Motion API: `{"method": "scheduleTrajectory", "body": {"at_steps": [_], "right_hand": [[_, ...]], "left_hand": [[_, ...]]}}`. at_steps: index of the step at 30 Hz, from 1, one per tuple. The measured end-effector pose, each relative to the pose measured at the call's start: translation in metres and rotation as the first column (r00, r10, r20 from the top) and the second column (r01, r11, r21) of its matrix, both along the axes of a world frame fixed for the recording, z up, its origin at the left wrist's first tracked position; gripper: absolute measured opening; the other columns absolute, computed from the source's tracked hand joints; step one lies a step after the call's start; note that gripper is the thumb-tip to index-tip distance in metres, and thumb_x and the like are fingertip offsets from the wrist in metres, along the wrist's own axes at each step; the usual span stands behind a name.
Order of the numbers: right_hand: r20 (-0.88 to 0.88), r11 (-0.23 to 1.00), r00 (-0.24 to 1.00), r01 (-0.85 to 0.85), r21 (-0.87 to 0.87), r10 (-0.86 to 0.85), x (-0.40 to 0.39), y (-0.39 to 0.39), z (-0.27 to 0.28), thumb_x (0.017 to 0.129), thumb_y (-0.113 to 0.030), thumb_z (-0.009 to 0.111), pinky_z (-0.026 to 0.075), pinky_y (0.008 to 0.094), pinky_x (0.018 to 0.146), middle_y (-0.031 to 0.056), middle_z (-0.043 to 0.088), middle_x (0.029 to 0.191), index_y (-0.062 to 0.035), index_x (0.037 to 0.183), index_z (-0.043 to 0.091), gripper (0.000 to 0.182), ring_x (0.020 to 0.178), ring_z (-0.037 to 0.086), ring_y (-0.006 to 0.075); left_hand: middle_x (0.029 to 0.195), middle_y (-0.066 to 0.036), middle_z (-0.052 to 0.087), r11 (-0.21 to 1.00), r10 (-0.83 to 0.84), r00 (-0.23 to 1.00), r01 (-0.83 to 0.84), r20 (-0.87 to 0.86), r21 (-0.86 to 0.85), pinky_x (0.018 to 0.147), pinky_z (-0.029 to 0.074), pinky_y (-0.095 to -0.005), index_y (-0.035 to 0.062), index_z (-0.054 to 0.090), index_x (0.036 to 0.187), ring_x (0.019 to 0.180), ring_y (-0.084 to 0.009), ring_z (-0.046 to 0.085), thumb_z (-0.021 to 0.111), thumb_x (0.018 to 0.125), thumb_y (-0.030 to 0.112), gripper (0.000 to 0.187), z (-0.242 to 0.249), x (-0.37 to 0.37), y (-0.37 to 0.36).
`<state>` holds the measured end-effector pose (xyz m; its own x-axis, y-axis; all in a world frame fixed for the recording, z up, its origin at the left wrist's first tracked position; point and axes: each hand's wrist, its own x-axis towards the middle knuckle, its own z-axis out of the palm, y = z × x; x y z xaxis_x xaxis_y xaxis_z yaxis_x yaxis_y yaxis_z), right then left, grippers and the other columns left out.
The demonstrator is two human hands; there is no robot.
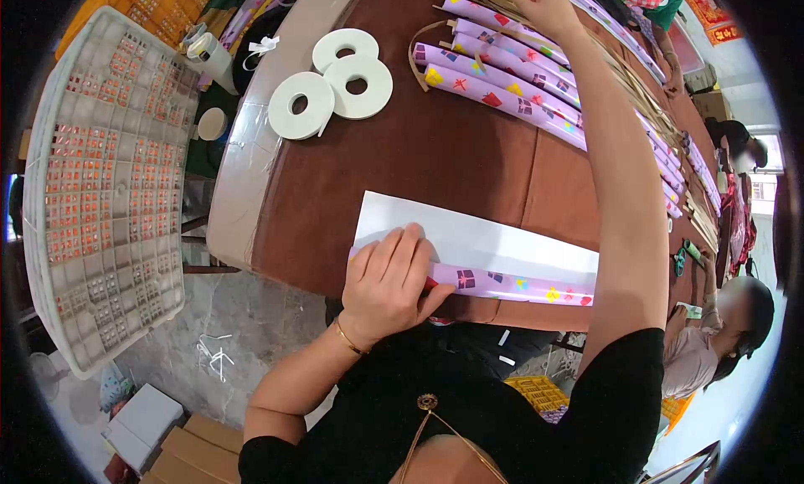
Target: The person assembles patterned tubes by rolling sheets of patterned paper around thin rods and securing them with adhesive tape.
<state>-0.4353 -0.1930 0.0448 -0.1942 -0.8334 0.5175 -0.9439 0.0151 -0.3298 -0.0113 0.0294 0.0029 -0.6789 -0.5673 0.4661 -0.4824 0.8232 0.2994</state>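
Low in the frame's centre, the left hand (387, 285) presses flat, fingers spread, on a folded purple patterned paper sheet (502, 270). Top centre, the right hand (548, 5) reaches rolled purple paper tubes (502, 86); I cannot tell its grip.

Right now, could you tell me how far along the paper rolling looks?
Done: several purple rolls lie stacked at the far side of the table. In hand: the left hand presses a partly rolled sheet, white side still open; the right hand reaches among the far rolls. Left: this sheet to finish. The three tape rolls lie apart from both hands.
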Motion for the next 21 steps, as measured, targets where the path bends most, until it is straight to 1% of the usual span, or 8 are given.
{"method": "scheduleTrajectory", "body": {"at_steps": [3,4,6,8,10,13,18,21], "right_hand": [[-0.067,0.968,0.976,-0.195,0.159,0.208,-0.019,0.001,-0.009,0.082,-0.012,0.060,0.052,0.0418,0.086,0.0178,0.066,0.110,-0.0071,0.106,0.063,0.025,0.099,0.063,0.0369],[-0.069,0.966,0.974,-0.200,0.164,0.213,-0.008,0.007,-0.004,0.082,-0.012,0.060,0.052,0.0418,0.086,0.0178,0.066,0.110,-0.0071,0.106,0.063,0.025,0.099,0.063,0.0369],[-0.438,0.961,0.864,-0.161,0.226,0.248,0.007,0.031,0.001,0.079,-0.009,0.061,0.050,0.0428,0.088,0.0182,0.065,0.105,-0.0072,0.109,0.062,0.030,0.098,0.063,0.0375],[-0.420,0.955,0.887,-0.072,0.287,0.193,0.009,0.033,0.000,0.078,-0.011,0.062,0.050,0.0440,0.089,0.0170,0.064,0.097,-0.0086,0.108,0.063,0.030,0.097,0.063,0.0373],[-0.376,0.886,0.916,0.052,0.461,0.141,0.012,0.029,0.004,0.080,-0.014,0.062,0.051,0.0429,0.089,0.0157,0.066,0.102,-0.0099,0.110,0.064,0.030,0.097,0.064,0.0367],[-0.249,0.910,0.965,0.179,0.374,-0.087,0.014,0.017,0.008,0.083,-0.018,0.062,0.051,0.0409,0.089,0.0172,0.067,0.109,-0.0099,0.115,0.064,0.033,0.097,0.065,0.0356],[0.166,0.997,0.986,-0.037,0.072,0.025,0.001,0.008,-0.001,0.081,-0.012,0.065,0.052,0.0389,0.086,0.0223,0.065,0.110,-0.0055,0.117,0.061,0.037,0.097,0.065,0.0350],[-0.337,0.972,0.924,-0.117,0.205,0.182,0.022,0.033,0.009,0.078,-0.011,0.070,0.051,0.0422,0.082,0.0151,0.064,0.097,-0.0057,0.103,0.058,0.029,0.094,0.063,0.0350]], "left_hand": [[0.117,-0.012,0.065,1.000,0.006,1.000,-0.006,-0.016,0.023,0.090,0.041,-0.0385,0.0040,0.068,0.102,0.107,-0.0260,0.060,0.059,0.090,0.050,0.049,-0.002,-0.001,0.000],[0.117,-0.012,0.065,1.000,0.007,1.000,-0.007,-0.010,0.021,0.090,0.041,-0.0384,0.0043,0.068,0.102,0.108,-0.0258,0.060,0.059,0.090,0.051,0.049,-0.001,0.000,0.000],[0.117,-0.012,0.065,1.000,0.008,1.000,-0.008,-0.005,0.024,0.090,0.042,-0.0383,0.0046,0.068,0.101,0.108,-0.0256,0.060,0.059,0.090,0.051,0.049,-0.002,0.000,0.000],[0.116,-0.012,0.066,1.000,0.005,1.000,-0.005,-0.008,0.003,0.089,0.042,-0.0380,0.0045,0.068,0.101,0.107,-0.0254,0.061,0.059,0.090,0.051,0.049,-0.004,0.000,0.000],[0.116,-0.012,0.066,1.000,0.006,1.000,-0.006,-0.015,0.008,0.089,0.042,-0.0379,0.0044,0.068,0.101,0.107,-0.0253,0.061,0.059,0.089,0.051,0.049,-0.004,0.000,0.000],[0.116,-0.012,0.066,1.000,0.006,1.000,-0.006,-0.012,0.015,0.089,0.042,-0.0377,0.0041,0.068,0.102,0.107,-0.0253,0.061,0.059,0.089,0.051,0.049,-0.003,0.000,0.000],[0.116,-0.013,0.066,1.000,-0.005,1.000,0.005,-0.009,0.024,0.091,0.041,-0.0377,0.0036,0.068,0.103,0.108,-0.0254,0.061,0.059,0.089,0.051,0.050,-0.002,0.001,0.000],[0.117,-0.013,0.066,0.999,-0.009,1.000,0.009,0.002,0.033,0.091,0.040,-0.0379,0.0033,0.068,0.104,0.108,-0.0255,0.061,0.059,0.089,0.051,0.050,-0.002,0.001,-0.001]]}}
